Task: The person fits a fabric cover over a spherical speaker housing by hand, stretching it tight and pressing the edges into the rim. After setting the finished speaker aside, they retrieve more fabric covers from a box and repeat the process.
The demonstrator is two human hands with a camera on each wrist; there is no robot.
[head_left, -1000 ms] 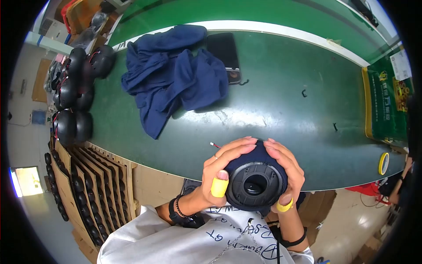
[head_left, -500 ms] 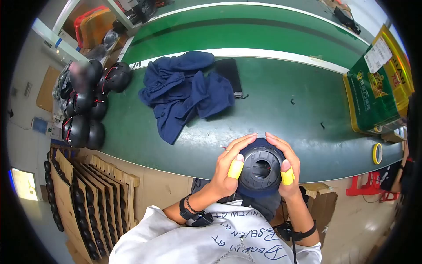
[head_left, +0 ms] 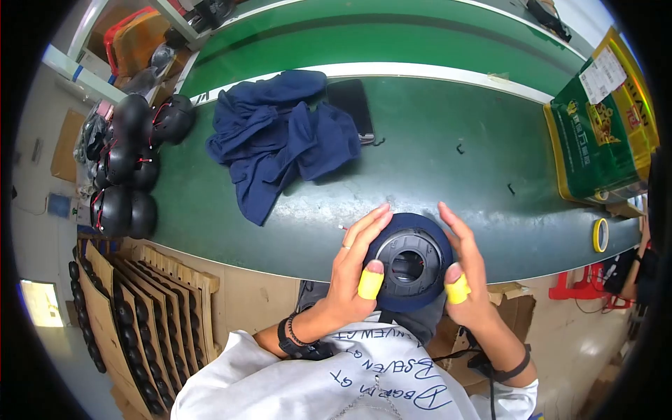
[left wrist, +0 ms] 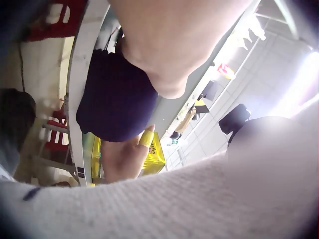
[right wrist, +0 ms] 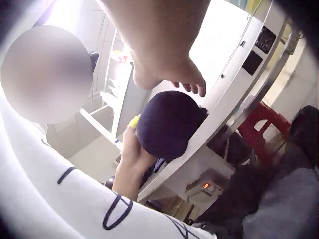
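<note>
A round black plastic shell with a hole in its middle faces up, its outside covered in navy fabric. My left hand holds it from the left, thumb by the rim and fingers along the side. To the right, my right hand is spread, its fingertips standing off the fabric and its thumb close to the rim. Both thumbs are wrapped in yellow tape. A small white plug on a red wire pokes out past the left fingers. The wrist views show the smooth, rounded underside of the cover.
Crumpled navy cloth lies on the green table against a dark phone-like slab. Black domed shells with red wires crowd the left end. At right stand a green and yellow box and a yellow tape roll.
Earlier both hands cupped the covered shell, fingers nearly meeting at its far side. Now the right fingers have spread away to the right. The head view has also shifted.
</note>
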